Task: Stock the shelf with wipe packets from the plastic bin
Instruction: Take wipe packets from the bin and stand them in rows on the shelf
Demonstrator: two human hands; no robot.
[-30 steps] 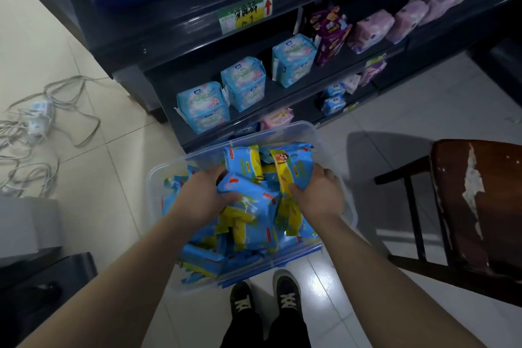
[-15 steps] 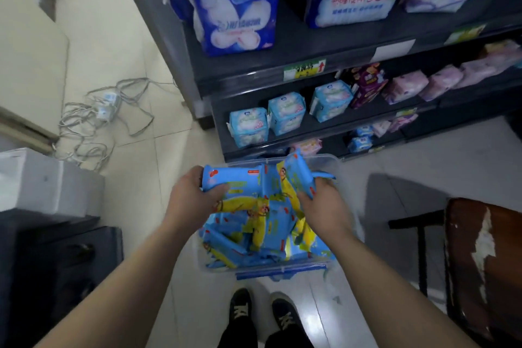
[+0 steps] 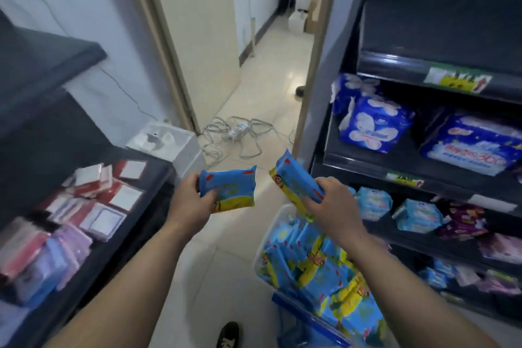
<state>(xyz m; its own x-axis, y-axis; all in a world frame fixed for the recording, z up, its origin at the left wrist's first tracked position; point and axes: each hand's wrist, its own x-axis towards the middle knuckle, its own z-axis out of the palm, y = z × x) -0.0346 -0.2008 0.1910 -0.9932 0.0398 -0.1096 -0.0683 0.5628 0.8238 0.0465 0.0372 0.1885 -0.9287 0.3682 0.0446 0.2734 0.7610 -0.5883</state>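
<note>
My left hand grips a blue and yellow wipe packet by its left end, held up over the floor. My right hand grips a second blue and yellow wipe packet, tilted with one end up, above the bin's far corner. The clear plastic bin sits on the floor at lower right, full of several more such packets. A dark shelf on the left holds flat red, white and purple packs. Another dark shelving unit stands on the right.
The right shelves carry blue pad packages and small light-blue packs. A white box and a tangle of grey cables lie on the tiled floor ahead, before an open doorway. My shoe shows at the bottom.
Both hands have lifted a packet each out of the bin. The view has swung up and left, so the bin now lies at lower right and the left shelf has come into view.
</note>
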